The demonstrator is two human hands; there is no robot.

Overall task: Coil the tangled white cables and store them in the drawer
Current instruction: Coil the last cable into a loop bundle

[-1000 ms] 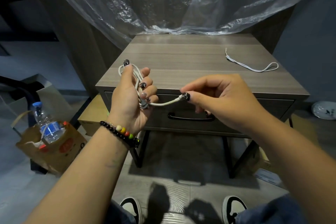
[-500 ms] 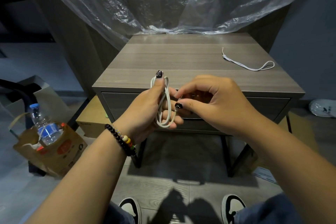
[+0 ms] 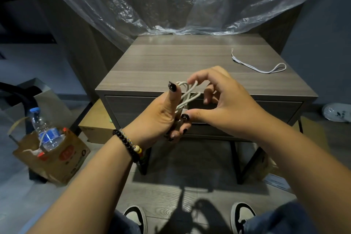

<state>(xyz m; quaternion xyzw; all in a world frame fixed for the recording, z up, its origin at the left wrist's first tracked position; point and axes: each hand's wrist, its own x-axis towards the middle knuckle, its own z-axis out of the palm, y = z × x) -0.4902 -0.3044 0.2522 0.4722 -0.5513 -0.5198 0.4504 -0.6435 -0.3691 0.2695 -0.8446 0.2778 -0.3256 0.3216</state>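
Gripping a bundle of white cable (image 3: 187,94) in front of the closed drawer (image 3: 133,108), the left hand (image 3: 163,118) is curling its fingers round the lower part of the loops while its thumb is standing upright along their left side. The right hand (image 3: 224,104) is meeting it from the 3 o'clock side: its forefinger is hooking over the top of the loops and its thumb is pressing against the bundle lower down, so both hands are grasping the same cable. The loops are hanging in the air just before the front edge of the nightstand (image 3: 152,66), touching neither the top nor the drawer front. How many turns the coil has cannot be told, since the fingers are covering much of it.

A second white cord (image 3: 264,70) is lying flat on the nightstand top at about 2 o'clock from the hands, well apart from them, with one end forming a small loop. A clear plastic sheet (image 3: 171,0) is hanging behind the nightstand at 12 o'clock, its hem resting on the back edge of the top.

A beaded bracelet (image 3: 129,144) is sitting on the left wrist. At 9 o'clock, on the floor, a brown paper bag (image 3: 57,159) is holding a water bottle (image 3: 45,131) that is leaning inside it. At 6 o'clock two shoes (image 3: 136,216) are showing at the bottom of the view.
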